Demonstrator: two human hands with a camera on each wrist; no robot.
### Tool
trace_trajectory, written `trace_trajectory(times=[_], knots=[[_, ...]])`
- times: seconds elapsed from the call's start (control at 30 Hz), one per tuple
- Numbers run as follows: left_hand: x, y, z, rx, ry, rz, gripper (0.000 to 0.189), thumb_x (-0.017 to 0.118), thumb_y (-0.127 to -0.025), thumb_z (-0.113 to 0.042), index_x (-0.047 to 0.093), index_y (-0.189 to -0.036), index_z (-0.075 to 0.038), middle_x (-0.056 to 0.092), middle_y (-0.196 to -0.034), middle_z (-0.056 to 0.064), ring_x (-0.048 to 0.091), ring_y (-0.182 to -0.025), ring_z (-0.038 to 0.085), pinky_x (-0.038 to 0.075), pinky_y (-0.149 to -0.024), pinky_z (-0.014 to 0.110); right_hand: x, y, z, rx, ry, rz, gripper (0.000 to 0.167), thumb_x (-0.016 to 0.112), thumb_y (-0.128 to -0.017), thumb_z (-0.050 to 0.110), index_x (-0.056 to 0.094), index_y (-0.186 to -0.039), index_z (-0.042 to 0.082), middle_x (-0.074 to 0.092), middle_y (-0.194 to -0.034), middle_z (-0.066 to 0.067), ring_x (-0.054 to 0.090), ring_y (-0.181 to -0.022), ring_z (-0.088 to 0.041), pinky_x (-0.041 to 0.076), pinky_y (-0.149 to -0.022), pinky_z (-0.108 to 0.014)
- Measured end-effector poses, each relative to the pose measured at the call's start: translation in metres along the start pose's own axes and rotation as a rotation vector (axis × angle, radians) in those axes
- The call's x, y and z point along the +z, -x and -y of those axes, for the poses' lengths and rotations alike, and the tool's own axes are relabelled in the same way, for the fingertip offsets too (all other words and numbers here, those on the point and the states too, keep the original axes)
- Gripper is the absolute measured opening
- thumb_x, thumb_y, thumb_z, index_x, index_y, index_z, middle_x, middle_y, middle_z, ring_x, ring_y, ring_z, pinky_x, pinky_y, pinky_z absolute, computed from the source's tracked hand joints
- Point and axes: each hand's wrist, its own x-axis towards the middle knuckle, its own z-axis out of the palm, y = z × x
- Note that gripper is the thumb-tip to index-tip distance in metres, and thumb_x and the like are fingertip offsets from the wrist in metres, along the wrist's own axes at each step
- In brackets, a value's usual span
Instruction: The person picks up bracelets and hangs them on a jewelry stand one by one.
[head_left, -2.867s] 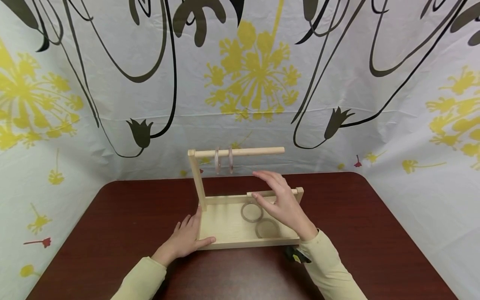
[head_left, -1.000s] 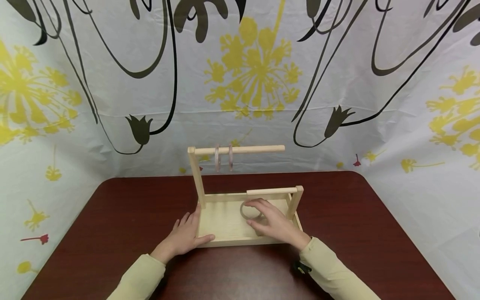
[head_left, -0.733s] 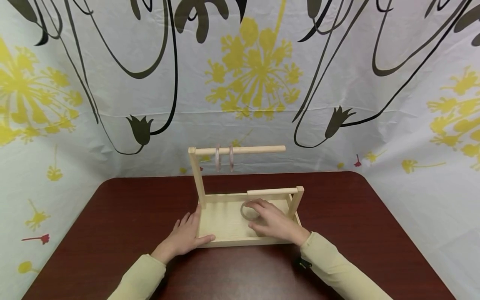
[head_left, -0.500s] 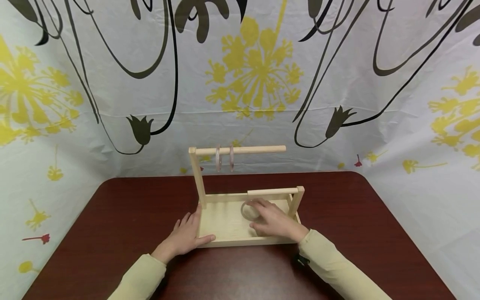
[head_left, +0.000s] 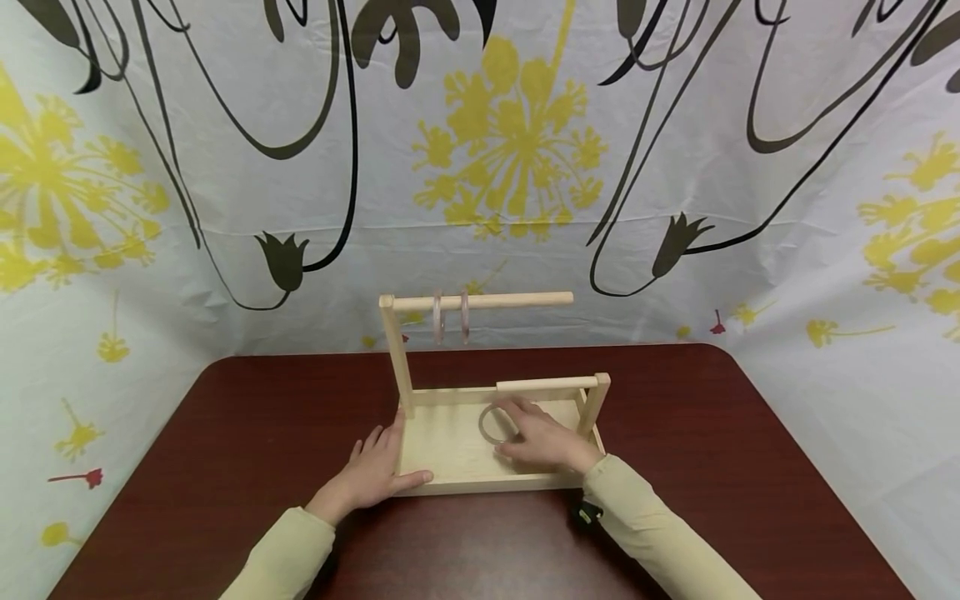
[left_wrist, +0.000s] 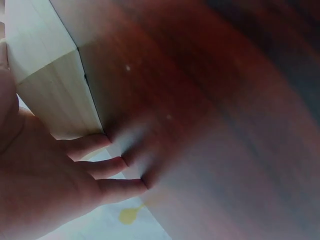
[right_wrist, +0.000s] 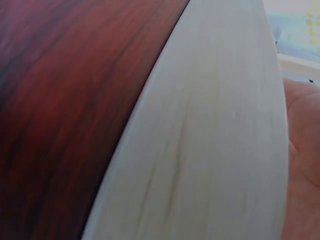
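A pale wooden stand has a shallow tray base [head_left: 442,437] and two rods. My right hand [head_left: 543,437] is over the tray, its thumb and index finger curled around the right part of a translucent ring [head_left: 482,425]; the ring's left side shows. The second ring seen earlier in the tray is hidden by this hand. Two more rings [head_left: 438,329] hang on the tall upper rod [head_left: 517,298]. My left hand [head_left: 367,475] rests against the tray's left end, thumb on the front rim, fingers spread on the table beside it, as the left wrist view [left_wrist: 50,180] also shows.
The stand is on a dark red-brown table [head_left: 247,442]. A short lower rod [head_left: 547,384] runs left from a post [head_left: 594,402] at the tray's right end, behind my right hand. A tall post [head_left: 396,358] rises at the left. A patterned cloth [head_left: 525,167] hangs behind.
My right hand has come down from beside the lower rod into the tray and reached the ring, which has just shifted slightly left. My left hand has stayed in place.
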Motion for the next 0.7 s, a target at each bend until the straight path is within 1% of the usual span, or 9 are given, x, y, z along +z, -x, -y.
trace_trajectory(times=[0.2, 0.43, 0.6, 0.7], knots=[[0.0, 0.0, 0.0, -0.006, 0.003, -0.001, 0.11, 0.065, -0.085, -0.058, 0.003, -0.153, 0.003, 0.029, -0.149, 0.029, 0.023, -0.135, 0.052, 0.018, -0.1, 0.071, 0.005, -0.004, 0.008, 0.006, -0.025, 0.048, 0.073, 0.072, -0.085, 0.028, 0.039, -0.144, 0.002, 0.037, -0.143, -0.029, 0.041, -0.125, -0.045, 0.037, -0.098, -0.056], [0.001, 0.0, 0.0, -0.011, 0.028, -0.021, 0.111, 0.068, -0.084, -0.056, 0.006, -0.153, 0.004, 0.03, -0.148, 0.03, 0.024, -0.134, 0.052, 0.019, -0.099, 0.071, 0.011, -0.007, 0.017, 0.004, -0.05, 0.075, 0.076, 0.074, -0.083, 0.027, 0.039, -0.145, 0.002, 0.039, -0.141, -0.028, 0.04, -0.126, -0.044, 0.037, -0.098, -0.055], [0.0, 0.001, -0.001, -0.023, 0.033, -0.007, 0.111, 0.067, -0.084, -0.057, 0.004, -0.153, 0.003, 0.028, -0.149, 0.03, 0.022, -0.135, 0.051, 0.018, -0.1, 0.07, 0.014, -0.008, 0.021, 0.003, -0.052, 0.087, 0.078, 0.076, -0.079, 0.027, 0.04, -0.145, 0.004, 0.041, -0.139, -0.027, 0.04, -0.126, -0.043, 0.037, -0.097, -0.056], [0.0, 0.001, -0.001, -0.031, 0.038, -0.003, 0.111, 0.068, -0.084, -0.057, 0.005, -0.153, 0.003, 0.029, -0.149, 0.03, 0.022, -0.136, 0.051, 0.017, -0.101, 0.07, 0.016, -0.009, 0.023, -0.008, -0.038, 0.092, 0.077, 0.077, -0.08, 0.026, 0.042, -0.144, 0.005, 0.042, -0.139, -0.024, 0.041, -0.125, -0.041, 0.04, -0.094, -0.055]])
